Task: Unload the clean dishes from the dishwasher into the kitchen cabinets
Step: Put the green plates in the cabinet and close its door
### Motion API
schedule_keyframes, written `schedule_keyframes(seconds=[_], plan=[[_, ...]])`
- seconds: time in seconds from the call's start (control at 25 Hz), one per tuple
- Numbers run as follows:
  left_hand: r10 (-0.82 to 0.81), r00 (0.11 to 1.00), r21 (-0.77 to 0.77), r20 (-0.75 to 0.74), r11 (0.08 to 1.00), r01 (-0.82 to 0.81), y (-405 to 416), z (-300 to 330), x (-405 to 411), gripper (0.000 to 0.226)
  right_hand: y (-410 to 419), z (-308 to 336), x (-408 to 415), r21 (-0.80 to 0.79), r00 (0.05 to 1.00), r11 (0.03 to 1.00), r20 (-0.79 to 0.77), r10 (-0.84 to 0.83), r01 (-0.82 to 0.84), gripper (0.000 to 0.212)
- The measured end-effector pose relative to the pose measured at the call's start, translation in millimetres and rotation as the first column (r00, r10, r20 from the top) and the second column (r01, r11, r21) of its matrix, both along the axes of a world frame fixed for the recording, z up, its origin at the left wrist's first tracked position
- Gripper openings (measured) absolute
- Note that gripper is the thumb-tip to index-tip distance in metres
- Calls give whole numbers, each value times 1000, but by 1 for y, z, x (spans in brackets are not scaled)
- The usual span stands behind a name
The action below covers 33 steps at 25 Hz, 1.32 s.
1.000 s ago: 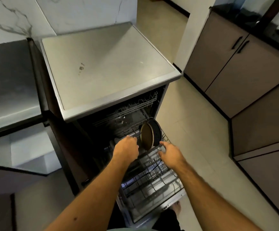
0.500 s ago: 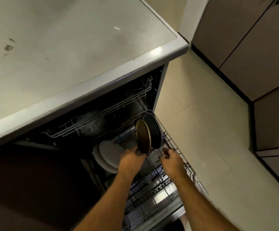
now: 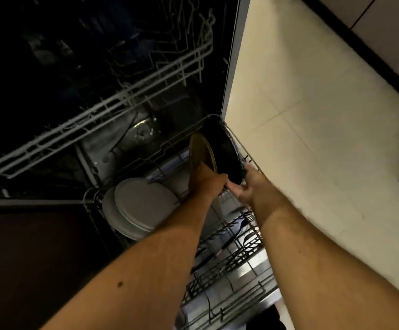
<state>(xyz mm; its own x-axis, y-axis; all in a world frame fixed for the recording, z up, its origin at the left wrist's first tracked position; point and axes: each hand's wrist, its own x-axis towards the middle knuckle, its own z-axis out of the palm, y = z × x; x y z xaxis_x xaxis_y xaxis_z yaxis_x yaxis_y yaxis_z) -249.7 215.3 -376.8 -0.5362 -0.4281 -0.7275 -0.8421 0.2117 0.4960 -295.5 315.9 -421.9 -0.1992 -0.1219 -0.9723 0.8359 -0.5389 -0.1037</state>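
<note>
Leaning over cream floor tiles [image 3: 312,129], we grip the brown plate [image 3: 199,151] with our left hand [image 3: 205,182]; right hand [image 3: 250,189] holds the black pan [image 3: 224,153] at the lower rack's [image 3: 241,277] back-right corner, white plates [image 3: 141,206] at its left edge.

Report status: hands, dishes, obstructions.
Left hand grips brown plate; right hand on black pan, grip unclear. Both upright in lower rack. White plates left, untouched. Upper rack overhead.

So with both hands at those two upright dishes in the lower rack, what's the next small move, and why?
Probably lift the brown plate straight up: the left hand grips its lower edge, it stands upright, and the right hand is at the black pan behind.
</note>
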Motion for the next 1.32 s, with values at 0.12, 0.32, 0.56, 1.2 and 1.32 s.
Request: schedule_keyframes(seconds=[0.12, 0.32, 0.56, 1.2, 1.32], plan=[[-23, 999, -70, 30, 997, 25, -2, -15, -3, 68, -2, -36, -8, 17, 998, 998, 18, 61, -61, 28], [-7, 998, -174, 70, 985, 19, -5, -3, 3, 45, 2, -77, 2, 85, 991, 994, 109, -74, 65, 23], [103, 994, -32, -30, 994, -104, -11, 42, 37, 28, 8, -23, 52, -172, 982, 970, 102, -157, 173, 43], [627, 751, 588, -204, 692, -418, -42, 297, 197, 29, 26, 304, 181, -79, 980, 993, -184, 76, -92, 33], [665, 714, 648, -219, 646, -403, -48, 337, 237, 34, 26, 348, 213, -51, 956, 989, -265, 122, -141, 23]])
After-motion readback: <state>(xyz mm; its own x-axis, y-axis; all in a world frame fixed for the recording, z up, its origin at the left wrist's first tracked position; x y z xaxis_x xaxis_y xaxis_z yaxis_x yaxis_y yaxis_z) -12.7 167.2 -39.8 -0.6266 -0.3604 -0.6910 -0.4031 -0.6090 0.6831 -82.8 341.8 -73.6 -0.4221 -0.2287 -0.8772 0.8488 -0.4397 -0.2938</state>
